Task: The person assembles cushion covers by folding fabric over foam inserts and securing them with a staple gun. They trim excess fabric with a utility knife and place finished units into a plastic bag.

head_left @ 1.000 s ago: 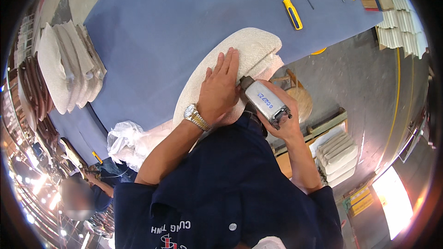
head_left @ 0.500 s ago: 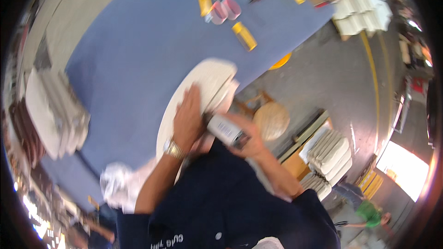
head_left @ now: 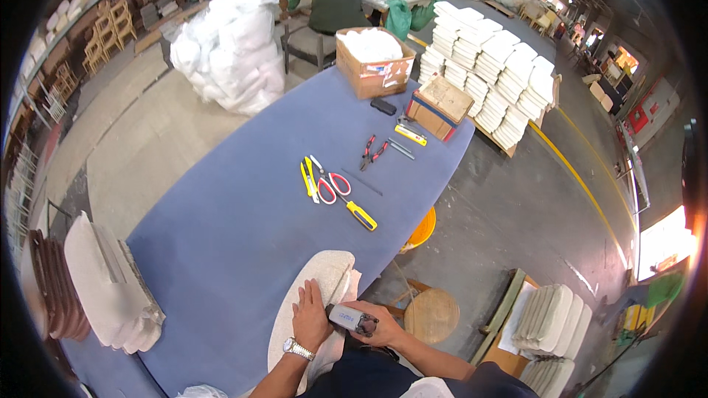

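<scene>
A beige fabric-covered cushion pad (head_left: 324,269) with a rounded end lies at the near edge of the blue-covered table. My left hand (head_left: 313,318) rests flat on its top, fingers stretched out, a metal watch on the wrist. Closed around a grey and black staple gun (head_left: 350,318), my right hand (head_left: 385,329) is at the pad's right side. The staple gun's nose points left, close beside my left hand. Whether the nose touches the pad is hard to make out. Part of the pad's near end is hidden by my arms.
On the blue table (head_left: 228,206) lie red-handled scissors (head_left: 327,186), a yellow utility knife (head_left: 308,179), a yellow screwdriver (head_left: 361,216) and pliers (head_left: 372,153). Stacked beige pads (head_left: 110,287) stand at the left. A round stool (head_left: 431,315) sits right of the table. Other people work beyond.
The view has tilted up, so more of the table and workshop shows and my hands appear lower. My left hand stays flat on the pad; my right still holds the staple gun.
</scene>
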Demonstrator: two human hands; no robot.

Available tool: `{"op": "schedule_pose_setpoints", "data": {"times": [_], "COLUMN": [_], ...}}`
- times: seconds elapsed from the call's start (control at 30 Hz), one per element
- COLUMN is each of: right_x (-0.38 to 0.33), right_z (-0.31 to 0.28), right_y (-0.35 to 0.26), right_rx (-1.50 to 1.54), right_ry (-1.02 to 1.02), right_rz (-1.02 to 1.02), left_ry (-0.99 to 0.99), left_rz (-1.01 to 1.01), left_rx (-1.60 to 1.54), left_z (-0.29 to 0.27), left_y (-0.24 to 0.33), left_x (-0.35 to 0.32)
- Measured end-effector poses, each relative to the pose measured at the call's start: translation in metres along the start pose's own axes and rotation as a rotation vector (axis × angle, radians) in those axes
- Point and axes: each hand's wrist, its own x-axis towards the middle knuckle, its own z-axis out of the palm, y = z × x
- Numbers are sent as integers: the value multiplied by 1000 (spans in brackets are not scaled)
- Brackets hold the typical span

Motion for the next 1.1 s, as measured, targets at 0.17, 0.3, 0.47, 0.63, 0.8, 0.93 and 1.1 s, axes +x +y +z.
{"op": "schedule_pose_setpoints", "data": {"times": [0.17,0.3,0.47,0.63,0.8,0.93,1.1], "right_x": [-15,-21,-20,-22,-20,-10,-11], "right_z": [7,12,15,16,13,12,16], "right_y": [7,23,22,12,11,5,21], "right_rx": [-25,-33,-29,-3,-50,-31,-62], "right_ry": [58,111,84,66,68,38,124], "right_rz": [39,-78,-41,16,29,38,-153], "left_ry": [19,-122,-30,-161,-170,-170,-147], "left_rz": [115,137,-22,-92,-43,19,104], "left_rx": [-30,-504,-469,-446,-520,-540,-411], "left_z": [-4,-43,-19,30,40,28,16], "left_y": [-8,-47,-127,-154,-115,-99,-74], "left_x": [-45,-62,1,39,27,9,-15]}}
